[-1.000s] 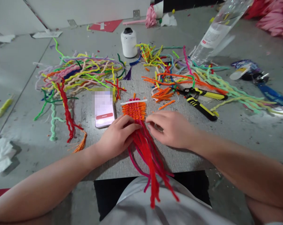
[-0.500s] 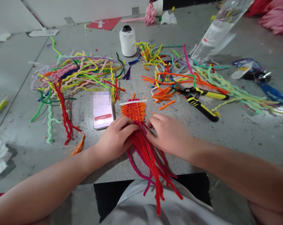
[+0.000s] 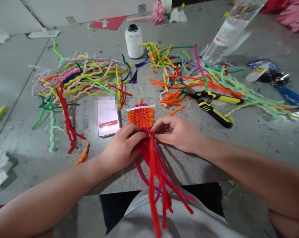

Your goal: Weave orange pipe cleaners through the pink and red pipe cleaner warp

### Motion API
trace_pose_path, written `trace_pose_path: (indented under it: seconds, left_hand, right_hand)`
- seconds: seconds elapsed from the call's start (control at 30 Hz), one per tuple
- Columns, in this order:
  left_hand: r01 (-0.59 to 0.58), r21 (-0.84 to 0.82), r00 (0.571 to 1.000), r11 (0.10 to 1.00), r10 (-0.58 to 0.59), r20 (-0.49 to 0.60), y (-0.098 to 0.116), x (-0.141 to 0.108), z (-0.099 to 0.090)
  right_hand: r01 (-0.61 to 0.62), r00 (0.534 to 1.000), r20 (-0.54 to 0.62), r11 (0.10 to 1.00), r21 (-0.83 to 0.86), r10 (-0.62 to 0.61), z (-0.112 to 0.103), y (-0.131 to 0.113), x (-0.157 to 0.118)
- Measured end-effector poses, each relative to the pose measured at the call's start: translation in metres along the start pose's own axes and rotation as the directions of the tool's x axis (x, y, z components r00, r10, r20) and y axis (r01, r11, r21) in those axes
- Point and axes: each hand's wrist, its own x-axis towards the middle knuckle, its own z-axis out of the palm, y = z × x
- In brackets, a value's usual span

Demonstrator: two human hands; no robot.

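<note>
A small woven piece (image 3: 141, 117) of orange and magenta pipe cleaners lies flat on the table, with a white strip (image 3: 141, 107) across its far end. Long red pipe cleaners (image 3: 153, 172) and magenta ones trail from its near end over the table edge toward my lap. My left hand (image 3: 123, 142) is closed over the near end of the weave, fingers curled on the strands. My right hand (image 3: 178, 134) pinches one red strand between thumb and fingertips, just right of the left fingertips.
Left of the weave lies a lit phone (image 3: 108, 117). Beyond it spreads a pile of coloured pipe cleaners (image 3: 82, 74). Yellow-black pliers (image 3: 214, 105) rest at right beside cut orange pieces (image 3: 171, 99). A white bottle (image 3: 134, 43) and a clear plastic bottle (image 3: 226, 36) stand farther back.
My right hand has moved slightly left and its fingertips have closed on a red strand. That strand now hangs apart from the others, nearer the middle. My left hand stays put.
</note>
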Motion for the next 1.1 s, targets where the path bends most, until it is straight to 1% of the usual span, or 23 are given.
trace_pose_path:
  seconds: [0.07, 0.17, 0.37, 0.53, 0.67, 0.77, 0.83, 1.0, 1.1]
  left_hand:
    - [-0.008, 0.007, 1.0, 1.0, 0.008, 0.006, 0.0, 0.001, -0.001]
    - [-0.002, -0.001, 1.0, 1.0, 0.002, 0.017, 0.001, 0.001, -0.002]
    - [0.092, -0.057, 0.995, 0.994, -0.094, -0.039, 0.002, -0.002, 0.0]
    - [0.127, -0.084, 0.992, 0.988, -0.127, 0.007, 0.001, -0.002, 0.004]
    - [0.142, -0.083, 0.99, 0.986, -0.14, 0.03, 0.001, -0.003, 0.004]
    - [0.137, -0.047, 0.99, 0.989, -0.136, 0.032, 0.002, -0.004, -0.001]
    - [0.131, 0.006, 0.99, 0.991, -0.131, 0.058, 0.003, -0.006, -0.008]
    - [0.132, 0.126, 0.973, 0.983, -0.153, 0.171, 0.007, -0.006, -0.027]
    - [0.104, 0.167, 0.968, 0.981, -0.139, 0.21, 0.007, -0.006, -0.031]
  right_hand:
    - [0.089, 0.996, -0.01, 0.995, -0.051, -0.089, 0.002, 0.004, 0.0]
    - [0.145, 0.989, -0.021, 0.981, -0.132, -0.149, 0.004, 0.007, -0.002]
    - [0.186, 0.98, -0.014, 0.937, -0.296, -0.199, 0.001, 0.009, -0.002]
    - [0.211, 0.976, 0.022, 0.92, -0.331, -0.217, 0.002, 0.012, 0.002]
    - [0.237, 0.968, 0.039, 0.863, -0.446, -0.246, 0.004, 0.01, 0.0]
    - [0.283, 0.953, 0.052, 0.82, -0.498, -0.297, 0.004, 0.009, -0.002]
    - [0.304, 0.947, 0.07, 0.808, -0.504, -0.312, 0.004, 0.009, -0.002]
    - [0.299, 0.952, 0.087, 0.822, -0.485, -0.295, 0.003, 0.01, -0.001]
    - [0.289, 0.955, 0.086, 0.831, -0.475, -0.283, 0.003, 0.01, -0.001]
